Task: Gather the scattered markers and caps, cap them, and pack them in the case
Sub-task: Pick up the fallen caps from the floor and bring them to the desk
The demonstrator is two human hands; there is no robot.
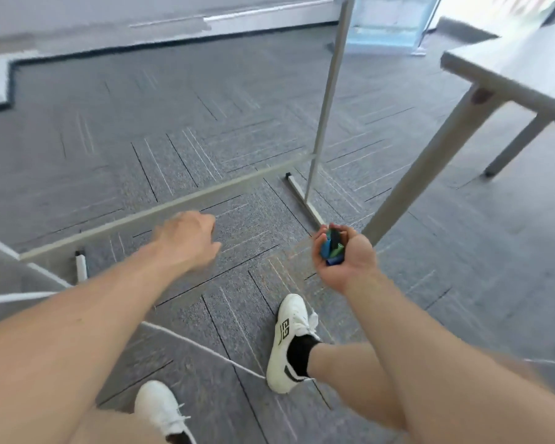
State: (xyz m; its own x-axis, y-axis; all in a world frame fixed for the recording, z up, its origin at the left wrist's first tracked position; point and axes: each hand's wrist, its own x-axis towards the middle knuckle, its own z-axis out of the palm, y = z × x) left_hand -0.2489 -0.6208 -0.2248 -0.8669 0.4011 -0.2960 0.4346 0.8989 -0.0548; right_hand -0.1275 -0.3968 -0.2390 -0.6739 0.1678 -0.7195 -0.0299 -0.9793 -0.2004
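A small cluster of loose marker caps point(332, 248) (blue, green, black and a darker blue can be made out) is held in the right hand point(345, 256), whose palm is turned up and whose fingers and thumb are curled round them. The left hand point(186, 238) is stretched forward and down towards the carpet floor point(141, 139), its back turned to the camera and its fingers bent under. Through the motion blur it cannot be told whether anything is pinched in it. No marker body and no case can be seen anywhere. Just beyond the left hand runs the low crossbar of a metal stand point(161, 213). The white bar with a black tip point(81, 267) below and to the left of that hand is taken to be a foot of the stand rather than a marker, though this is not certain. A grey bench point(510, 75) stands beyond and to the right of the right hand. The task is judged to be in its gathering stage. Some caps have been collected, while finding the markers, capping them and packing the case are all judged to be left.
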